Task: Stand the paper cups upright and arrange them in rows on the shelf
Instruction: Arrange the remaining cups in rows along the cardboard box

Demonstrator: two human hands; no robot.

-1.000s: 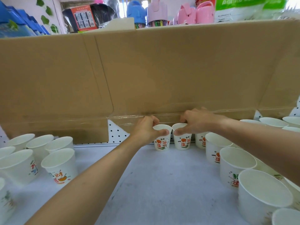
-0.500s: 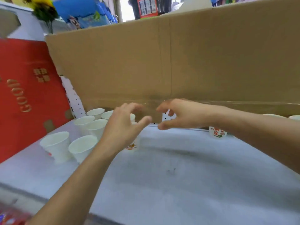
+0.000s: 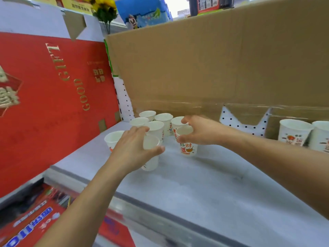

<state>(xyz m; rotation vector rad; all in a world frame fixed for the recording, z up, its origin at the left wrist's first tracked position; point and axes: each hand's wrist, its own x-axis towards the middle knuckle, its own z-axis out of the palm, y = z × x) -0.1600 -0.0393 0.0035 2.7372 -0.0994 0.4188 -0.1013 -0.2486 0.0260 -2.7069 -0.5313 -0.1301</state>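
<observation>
Your left grip (image 3: 131, 150) clamps the front cup (image 3: 151, 163), right grip (image 3: 201, 131) the printed cup (image 3: 187, 148). Both stand on the shelf (image 3: 204, 184), axis vertical, mouths up, just beside the back-left cup cluster (image 3: 164, 120).

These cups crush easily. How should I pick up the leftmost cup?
Pinch the leftmost cup across its rim, coming from above: it stands upright with its mouth open, while other cups sit close behind and the left hand covers its right side.
</observation>
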